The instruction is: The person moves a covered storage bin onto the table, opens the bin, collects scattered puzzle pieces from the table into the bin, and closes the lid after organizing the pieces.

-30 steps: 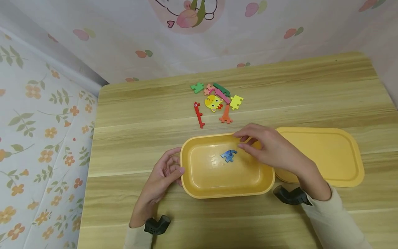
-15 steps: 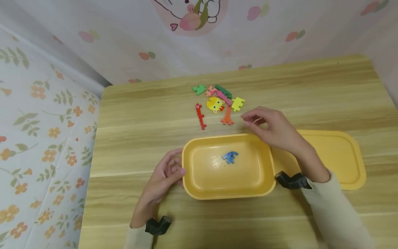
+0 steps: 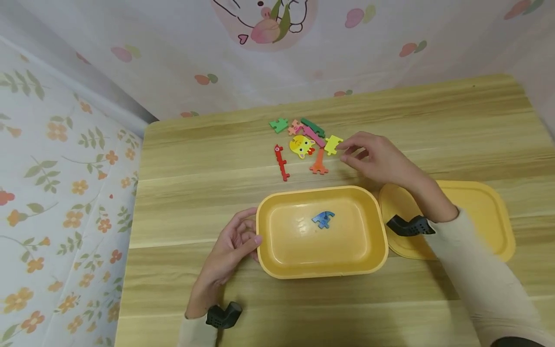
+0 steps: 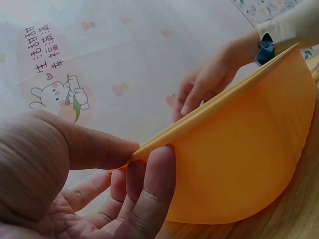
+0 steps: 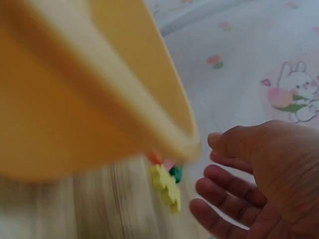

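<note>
My left hand [image 3: 231, 246] pinches the left rim of a yellow plastic box [image 3: 321, 271], thumb on top and fingers against the outer wall in the left wrist view. Inside the box lies one blue puzzle piece [image 3: 323, 220]. My right hand [image 3: 375, 156] is beyond the box, its fingertips right at the edge of a yellow puzzle piece [image 3: 333, 145]. In the right wrist view, a gap shows between thumb and fingers, with nothing held. Beside the yellow piece lie an orange piece [image 3: 319, 163], a pink piece [image 3: 314, 137] and a yellow animal-face piece [image 3: 300, 146].
A red piece [image 3: 281, 163] lies left of the group, with a light green piece [image 3: 279, 125], a peach piece [image 3: 295, 127] and a dark green piece [image 3: 313, 127] at the back. The yellow lid [image 3: 481, 219] lies right of the box, partly under my right forearm.
My right hand has moved from over the box, away from me across its far rim, to the yellow puzzle piece. The left hand stays on the box rim.
</note>
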Action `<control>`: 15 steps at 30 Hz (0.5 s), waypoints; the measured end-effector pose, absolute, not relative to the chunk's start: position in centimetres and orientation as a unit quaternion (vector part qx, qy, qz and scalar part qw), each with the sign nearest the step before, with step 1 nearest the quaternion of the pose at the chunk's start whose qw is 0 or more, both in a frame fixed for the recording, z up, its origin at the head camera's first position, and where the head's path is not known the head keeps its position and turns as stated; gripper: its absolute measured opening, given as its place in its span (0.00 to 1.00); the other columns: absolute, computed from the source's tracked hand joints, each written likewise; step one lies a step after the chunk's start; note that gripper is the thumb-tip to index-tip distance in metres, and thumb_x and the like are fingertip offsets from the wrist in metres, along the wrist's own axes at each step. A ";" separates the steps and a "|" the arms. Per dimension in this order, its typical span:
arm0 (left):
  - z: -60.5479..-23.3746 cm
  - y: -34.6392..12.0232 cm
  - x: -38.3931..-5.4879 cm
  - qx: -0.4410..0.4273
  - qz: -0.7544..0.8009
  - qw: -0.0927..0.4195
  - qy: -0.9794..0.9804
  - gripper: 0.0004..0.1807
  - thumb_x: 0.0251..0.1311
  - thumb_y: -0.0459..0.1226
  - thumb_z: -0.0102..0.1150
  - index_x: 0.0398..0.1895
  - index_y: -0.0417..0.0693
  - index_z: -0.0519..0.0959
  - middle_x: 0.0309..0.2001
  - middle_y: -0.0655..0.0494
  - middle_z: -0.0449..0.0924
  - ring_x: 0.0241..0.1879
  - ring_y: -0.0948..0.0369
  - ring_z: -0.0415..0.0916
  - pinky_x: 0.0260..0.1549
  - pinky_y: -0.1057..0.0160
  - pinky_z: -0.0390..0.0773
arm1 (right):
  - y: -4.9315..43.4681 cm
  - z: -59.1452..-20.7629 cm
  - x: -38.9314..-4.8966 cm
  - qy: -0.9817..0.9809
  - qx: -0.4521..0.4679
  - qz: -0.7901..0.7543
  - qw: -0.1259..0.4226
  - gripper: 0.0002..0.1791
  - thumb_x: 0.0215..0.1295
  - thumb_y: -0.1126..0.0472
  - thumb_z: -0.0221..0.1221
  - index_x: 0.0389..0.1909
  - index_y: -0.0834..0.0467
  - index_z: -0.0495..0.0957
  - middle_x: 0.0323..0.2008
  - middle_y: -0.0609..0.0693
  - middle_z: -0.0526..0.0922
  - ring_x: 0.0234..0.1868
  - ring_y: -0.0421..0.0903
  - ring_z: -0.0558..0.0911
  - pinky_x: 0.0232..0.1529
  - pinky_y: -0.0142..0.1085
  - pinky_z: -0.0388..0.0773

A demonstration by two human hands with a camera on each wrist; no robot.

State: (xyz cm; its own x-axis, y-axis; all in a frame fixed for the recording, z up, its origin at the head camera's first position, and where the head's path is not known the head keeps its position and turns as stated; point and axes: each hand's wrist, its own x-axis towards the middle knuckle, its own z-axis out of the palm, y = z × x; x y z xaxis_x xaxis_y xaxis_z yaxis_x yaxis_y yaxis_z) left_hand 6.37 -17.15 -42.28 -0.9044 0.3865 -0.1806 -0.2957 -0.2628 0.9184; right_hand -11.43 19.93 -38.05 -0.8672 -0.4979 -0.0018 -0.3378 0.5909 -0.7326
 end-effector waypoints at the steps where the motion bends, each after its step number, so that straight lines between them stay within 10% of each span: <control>1: -42.4 -17.2 6.4 0.042 0.795 0.214 0.567 0.34 0.72 0.23 0.56 0.79 0.39 0.60 0.51 0.52 0.80 0.37 0.65 0.86 0.29 0.66 0.91 | 19.9 -38.2 -11.8 0.888 -0.239 -0.378 0.105 0.15 0.73 0.65 0.66 0.58 0.62 0.84 0.51 0.57 0.87 0.50 0.53 0.87 0.51 0.42 0.90; 15: -42.7 -17.3 6.2 0.053 0.801 0.215 0.557 0.33 0.73 0.24 0.56 0.79 0.41 0.61 0.52 0.52 0.80 0.39 0.65 0.87 0.30 0.65 0.92 | 18.8 -40.7 -14.4 0.899 -0.266 -0.337 0.082 0.17 0.69 0.66 0.69 0.57 0.64 0.83 0.60 0.61 0.81 0.65 0.61 0.76 0.71 0.61 0.74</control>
